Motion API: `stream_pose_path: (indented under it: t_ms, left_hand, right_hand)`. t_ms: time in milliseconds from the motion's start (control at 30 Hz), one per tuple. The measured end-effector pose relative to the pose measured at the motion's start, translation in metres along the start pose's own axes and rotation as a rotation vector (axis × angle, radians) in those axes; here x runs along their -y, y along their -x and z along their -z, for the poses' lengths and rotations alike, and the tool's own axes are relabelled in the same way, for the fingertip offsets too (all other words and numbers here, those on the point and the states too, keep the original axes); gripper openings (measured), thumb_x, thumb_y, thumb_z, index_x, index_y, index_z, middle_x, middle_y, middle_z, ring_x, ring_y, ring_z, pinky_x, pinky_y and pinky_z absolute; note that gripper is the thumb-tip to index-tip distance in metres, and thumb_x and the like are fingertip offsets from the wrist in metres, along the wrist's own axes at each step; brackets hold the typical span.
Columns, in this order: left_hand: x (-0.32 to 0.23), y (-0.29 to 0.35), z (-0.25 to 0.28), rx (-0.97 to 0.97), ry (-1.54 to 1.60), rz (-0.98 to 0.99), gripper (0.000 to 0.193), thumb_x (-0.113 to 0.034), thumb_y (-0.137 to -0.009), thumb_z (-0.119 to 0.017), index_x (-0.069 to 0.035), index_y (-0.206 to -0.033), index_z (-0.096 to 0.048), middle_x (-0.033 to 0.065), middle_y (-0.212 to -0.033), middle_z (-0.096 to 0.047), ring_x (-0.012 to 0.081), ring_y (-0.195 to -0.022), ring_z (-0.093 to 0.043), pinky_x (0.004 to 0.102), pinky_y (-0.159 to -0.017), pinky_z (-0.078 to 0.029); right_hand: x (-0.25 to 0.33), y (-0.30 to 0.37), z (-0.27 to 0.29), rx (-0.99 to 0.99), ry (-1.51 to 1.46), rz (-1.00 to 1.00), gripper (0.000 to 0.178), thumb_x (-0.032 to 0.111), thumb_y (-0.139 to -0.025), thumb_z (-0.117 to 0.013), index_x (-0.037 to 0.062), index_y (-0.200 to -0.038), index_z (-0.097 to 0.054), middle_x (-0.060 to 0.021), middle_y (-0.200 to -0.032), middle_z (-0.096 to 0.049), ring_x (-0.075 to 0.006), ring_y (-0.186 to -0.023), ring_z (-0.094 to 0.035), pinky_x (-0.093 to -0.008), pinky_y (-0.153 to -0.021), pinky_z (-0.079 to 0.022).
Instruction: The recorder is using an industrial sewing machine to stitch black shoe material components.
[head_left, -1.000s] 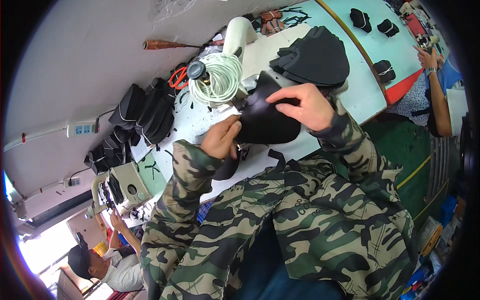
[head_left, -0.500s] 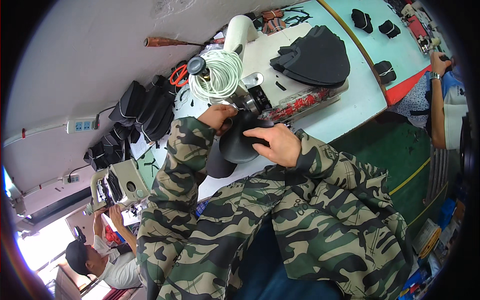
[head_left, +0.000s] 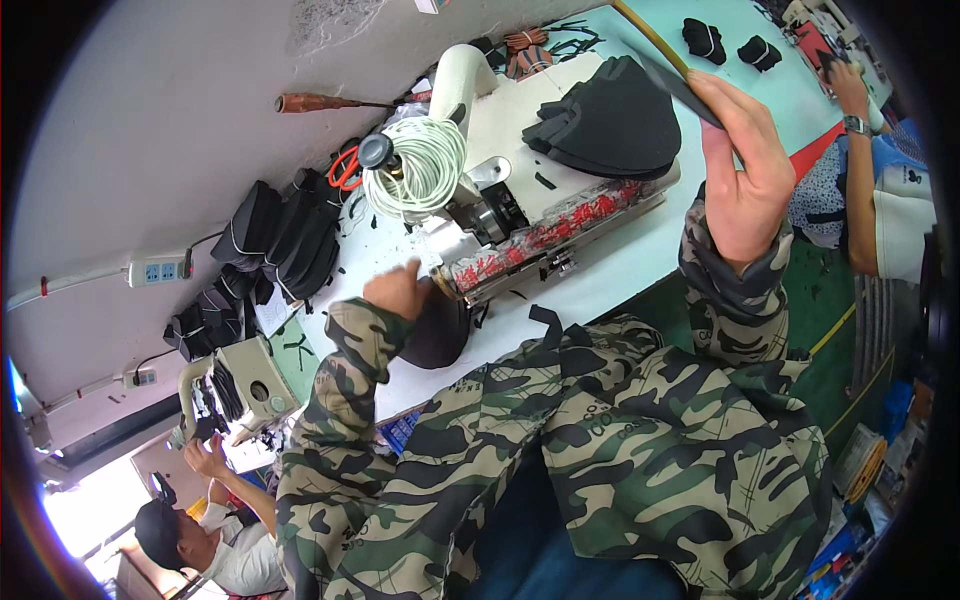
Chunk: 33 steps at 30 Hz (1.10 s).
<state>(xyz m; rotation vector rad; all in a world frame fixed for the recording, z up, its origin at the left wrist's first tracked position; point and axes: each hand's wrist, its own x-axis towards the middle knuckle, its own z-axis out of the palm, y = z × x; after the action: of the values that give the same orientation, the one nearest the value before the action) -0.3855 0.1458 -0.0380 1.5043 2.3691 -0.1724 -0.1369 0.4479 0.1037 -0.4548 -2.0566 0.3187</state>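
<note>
On the right, my right hand (head_left: 748,165) is raised with a thin black curved fabric piece (head_left: 682,92) pinched between thumb and fingers. This piece is seen nearly edge-on, beside a stack of black cut pieces (head_left: 605,120) lying on a white sewing machine (head_left: 515,120). My left hand (head_left: 398,290) is near the machine's front end, its fingers smeared by motion. Right beside it, black rounded pieces (head_left: 440,328) lie at the table's near edge, partly behind the hand; whether it touches them is unclear.
A coil of pale cord (head_left: 420,165) and red-handled scissors (head_left: 345,168) sit by the machine. Tied black bundles (head_left: 290,240) lie along the wall, below a wooden-handled tool (head_left: 320,103). Co-workers sit at machines on the left (head_left: 215,540) and right (head_left: 890,190).
Both hands were together at a black piece by the machine's end. My right hand has moved up and right, holding a black piece; my left has shifted down and left.
</note>
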Motion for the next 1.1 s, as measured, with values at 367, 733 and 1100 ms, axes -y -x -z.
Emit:
stream_pose_path:
  t_ms: [367, 733, 1100]
  left_hand:
    - [0.002, 0.027, -0.039, 0.004, -0.003, 0.054, 0.03, -0.024, -0.076, -0.066, -0.012, -0.101, -0.055, 0.0091, -0.09, -0.06, 0.0302, -0.067, -0.062, 0.0427, -0.057, -0.049]
    - [-0.033, 0.006, 0.062, 0.518, 0.687, -0.423, 0.017, -0.016, -0.079, -0.061, 0.001, -0.079, -0.057, 0.0154, -0.064, -0.053, 0.0271, -0.059, -0.052, 0.0356, -0.058, -0.042]
    - [-0.023, -0.041, 0.071, 0.284, 0.577, -0.188, 0.025, -0.02, -0.086, -0.052, 0.002, -0.094, -0.061, 0.0205, -0.076, -0.06, 0.0323, -0.068, -0.058, 0.038, -0.067, -0.044]
  right_hand:
    - [0.024, 0.063, -0.053, 0.384, -0.07, -0.132, 0.023, 0.008, -0.071, -0.066, 0.0058, -0.094, -0.063, -0.0072, -0.096, -0.062, -0.0268, -0.088, -0.057, -0.0359, -0.076, -0.046]
    - [0.055, 0.116, -0.073, 1.093, -1.091, -0.439, 0.029, 0.013, -0.075, -0.066, 0.0094, -0.104, -0.066, -0.0173, -0.126, -0.051, -0.0297, -0.116, -0.049, -0.0351, -0.096, -0.038]
    - [0.09, 0.132, -0.103, 0.92, -1.33, -1.22, 0.043, 0.005, -0.085, -0.057, -0.0073, -0.124, -0.045, -0.0135, -0.103, -0.059, -0.0138, -0.085, -0.06, -0.0274, -0.075, -0.05]
